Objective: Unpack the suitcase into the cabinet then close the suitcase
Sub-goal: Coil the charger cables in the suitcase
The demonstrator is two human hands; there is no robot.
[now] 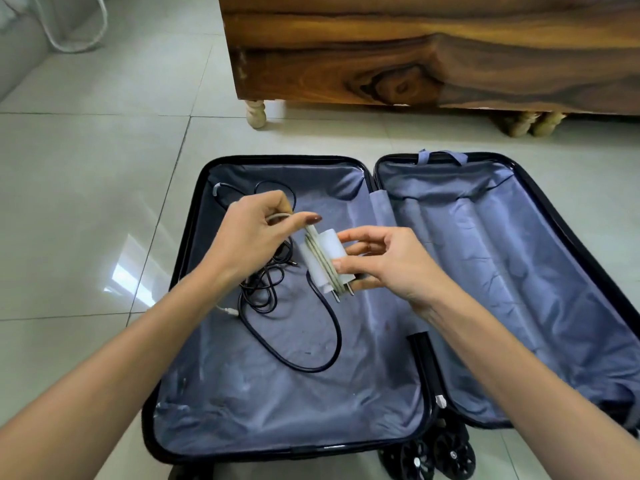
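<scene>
A black suitcase (187,271) lies open flat on the floor, both halves lined in grey-blue fabric. Over its left half my right hand (388,261) grips a white charger plug (330,249) with a pale cable wound around it, metal pins pointing toward me. My left hand (256,233) pinches the free end of that pale cable (277,216) just left of the plug. Below my hands a tangle of black cables (263,285) lies on the lining, one long loop (332,341) reaching toward me. The right half (502,271) holds nothing visible.
A wooden cabinet (415,50) on pale turned legs (255,114) stands just beyond the suitcase. Glossy tiled floor (86,202) surrounds everything. A white looped strap and grey fabric (69,29) sit at the far left. The suitcase wheels (433,455) point toward me.
</scene>
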